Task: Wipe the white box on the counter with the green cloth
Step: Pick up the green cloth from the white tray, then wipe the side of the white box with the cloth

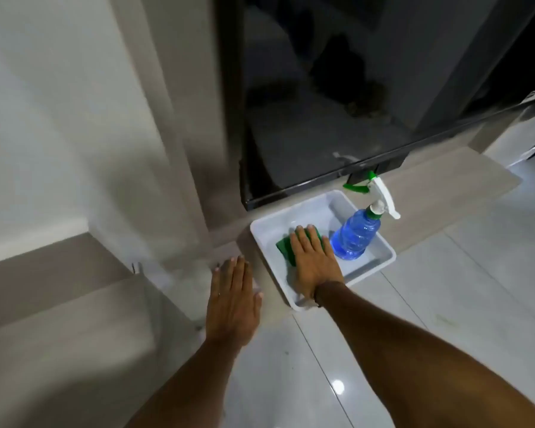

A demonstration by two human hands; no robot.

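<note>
A tall dark glossy appliance [337, 97] is standing at the back on a beige tiled ledge [430, 180], its front reflecting dim shapes. Below it, glossy pale floor tiles [445, 319] are filling the lower right. The shallow white rectangular plastic box [261, 233] is sitting on the ledge just in front of the appliance, one corner overhanging toward the floor tiles; its walls are low, smooth and rounded at the corners. A translucent blue plastic spray bottle with a white-and-green trigger head [355, 236] is standing upright inside the box at its right side. The right hand [314, 262] is lying flat, fingers extended, pressing a green folded cloth [286, 247] against the box floor. The left hand [233, 299] is resting open, palm down, on the ledge just beside the box, gripping nothing.
</note>
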